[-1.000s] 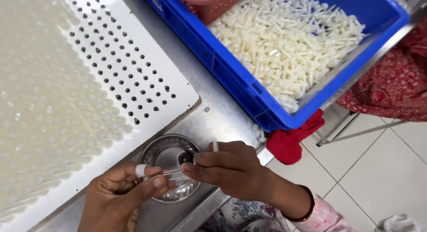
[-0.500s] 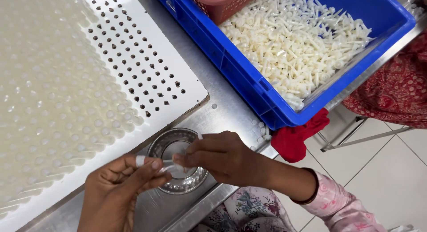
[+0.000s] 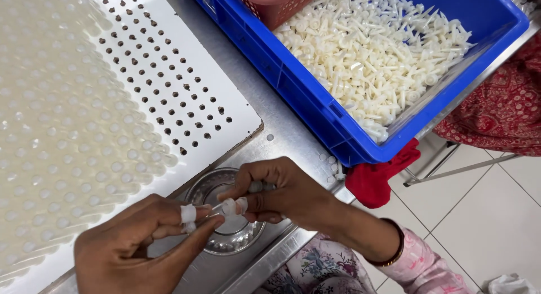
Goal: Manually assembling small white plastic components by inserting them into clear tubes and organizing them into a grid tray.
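- The left hand (image 3: 132, 246) sits at the near left of the scene, above the near edge of the steel counter (image 3: 284, 139). Its thumb and fingers are pinched together on a small white plastic piece (image 3: 188, 217).
- The right hand (image 3: 282, 192) comes in from the near right, with a dark bangle (image 3: 391, 246) on the wrist and a pink floral sleeve (image 3: 422, 266) behind it. Its fingertips are closed on a small translucent cap (image 3: 234, 205).
- The two hands meet fingertip to fingertip. The white plastic piece and the translucent cap lie just beside each other; whether they touch cannot be told.
- Both held parts are directly above a small round metal bowl (image 3: 231, 237), which rests on the counter under the hands.
- A white perforated board (image 3: 169, 85) lies on the counter to the far left. Its left portion is filled with rows of translucent caps (image 3: 56, 130); the right portion shows open holes.
- A blue crate (image 3: 315, 102) stands on the counter at the far right and holds a heap of white plastic parts (image 3: 383, 57).
- A red basket (image 3: 276, 3) sits inside the far left corner of the blue crate.
- A red cloth (image 3: 377, 178) hangs off the counter edge just below the near corner of the blue crate.
- A few loose small parts (image 3: 332, 167) lie on the counter between the right hand and the blue crate.
- A tiled floor (image 3: 484, 215) shows at the near right.
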